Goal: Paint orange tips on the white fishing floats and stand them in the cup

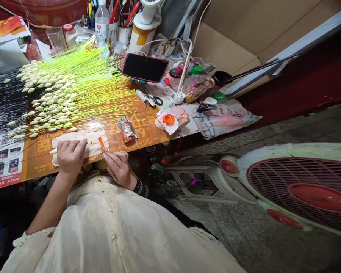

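My left hand (71,154) is closed over the paper at the table's near edge. From its left side pokes the cream oval body of a fishing float (53,151), with a thin dark stem running left; the fingers hide the rest. My right hand (119,167) grips a paintbrush (102,144) whose tip is coated orange and points up and left. Beneath both hands lies a creased whitish paper (95,133) with a small orange spot. Behind it rest many more floats (55,108) with cream bodies and long yellow-green stems.
An open orange paint pot (168,120) sits on tissue to the right. Scissors (155,101), a propped phone (145,68) and a colourful packet (127,129) lie nearby. Water bottle (102,23) and jars line the back. A large fan (304,185) stands at right.
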Available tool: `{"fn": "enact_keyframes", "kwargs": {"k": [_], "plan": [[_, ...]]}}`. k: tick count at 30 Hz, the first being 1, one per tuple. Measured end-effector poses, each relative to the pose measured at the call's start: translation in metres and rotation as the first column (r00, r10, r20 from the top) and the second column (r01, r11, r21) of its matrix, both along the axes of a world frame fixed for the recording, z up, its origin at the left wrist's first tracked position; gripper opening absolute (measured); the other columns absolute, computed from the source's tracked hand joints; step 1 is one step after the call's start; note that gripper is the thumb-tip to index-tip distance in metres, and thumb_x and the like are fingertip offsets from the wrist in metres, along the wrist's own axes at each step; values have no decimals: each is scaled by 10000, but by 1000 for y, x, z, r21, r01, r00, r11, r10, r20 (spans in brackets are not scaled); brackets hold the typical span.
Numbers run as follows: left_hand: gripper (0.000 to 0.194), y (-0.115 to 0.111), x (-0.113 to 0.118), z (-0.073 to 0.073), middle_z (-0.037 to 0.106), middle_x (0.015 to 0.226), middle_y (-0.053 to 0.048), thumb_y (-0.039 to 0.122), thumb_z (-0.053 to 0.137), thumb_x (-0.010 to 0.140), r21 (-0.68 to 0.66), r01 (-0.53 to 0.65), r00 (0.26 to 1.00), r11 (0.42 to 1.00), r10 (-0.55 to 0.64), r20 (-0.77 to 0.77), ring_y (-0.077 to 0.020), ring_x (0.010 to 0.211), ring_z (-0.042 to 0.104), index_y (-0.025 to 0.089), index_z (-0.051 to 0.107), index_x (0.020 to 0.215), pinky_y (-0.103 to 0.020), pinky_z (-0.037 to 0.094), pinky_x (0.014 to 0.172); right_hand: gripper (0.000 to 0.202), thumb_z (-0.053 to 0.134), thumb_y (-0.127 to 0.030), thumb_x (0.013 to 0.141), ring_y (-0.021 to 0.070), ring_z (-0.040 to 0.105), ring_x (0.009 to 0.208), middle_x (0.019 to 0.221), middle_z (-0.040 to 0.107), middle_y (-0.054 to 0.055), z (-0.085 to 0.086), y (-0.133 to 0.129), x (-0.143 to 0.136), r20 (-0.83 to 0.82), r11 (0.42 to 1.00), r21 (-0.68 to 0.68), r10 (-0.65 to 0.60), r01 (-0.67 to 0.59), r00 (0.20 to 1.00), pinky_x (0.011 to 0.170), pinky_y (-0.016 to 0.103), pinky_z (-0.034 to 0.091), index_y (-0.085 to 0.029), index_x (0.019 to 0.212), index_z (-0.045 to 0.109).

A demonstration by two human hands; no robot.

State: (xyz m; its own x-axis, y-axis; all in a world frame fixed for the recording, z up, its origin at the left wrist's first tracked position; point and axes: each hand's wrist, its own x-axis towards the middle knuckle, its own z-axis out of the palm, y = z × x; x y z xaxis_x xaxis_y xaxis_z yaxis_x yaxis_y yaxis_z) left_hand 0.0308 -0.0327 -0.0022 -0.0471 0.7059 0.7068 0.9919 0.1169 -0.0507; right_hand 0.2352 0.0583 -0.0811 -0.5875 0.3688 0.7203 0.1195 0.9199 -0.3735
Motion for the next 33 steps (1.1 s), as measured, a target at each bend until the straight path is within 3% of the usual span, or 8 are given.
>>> {"fn": "enact_keyframes", "kwargs": {"k": [9, 20, 33], "plan": [[181, 0, -1, -1, 746, 854, -24, 223, 602, 984, -8, -11, 1000, 1000, 11, -15, -186, 782, 582, 243, 727, 1112, -365, 359, 791, 542, 517, -139, 993, 223, 581, 1074, 1271, 703, 111, 3, 1, 2, -53, 1000, 12, 14, -14, 998, 998, 423, 462, -197, 1530, 464], [189, -3, 0, -7, 761, 892, -45, 281, 583, 1000, -60, -46, 994, 997, 52, 96, -191, 803, 620, 268, 740, 1105, -382, 356, 795, 519, 575, -157, 980, 203, 582, 1046, 1230, 729, 74, -3, -8, -9, -84, 994, 64, 99, -94, 992, 996, 407, 458, -222, 1490, 512], [181, -4, 1, -9, 756, 891, -44, 271, 593, 996, -49, -54, 996, 997, 57, 74, -187, 799, 604, 257, 739, 1103, -377, 353, 810, 514, 536, -163, 994, 206, 598, 1065, 1265, 719, 79, -6, -13, -15, -6, 998, 37, 48, -47, 999, 971, 405, 450, -234, 1502, 496]]}}
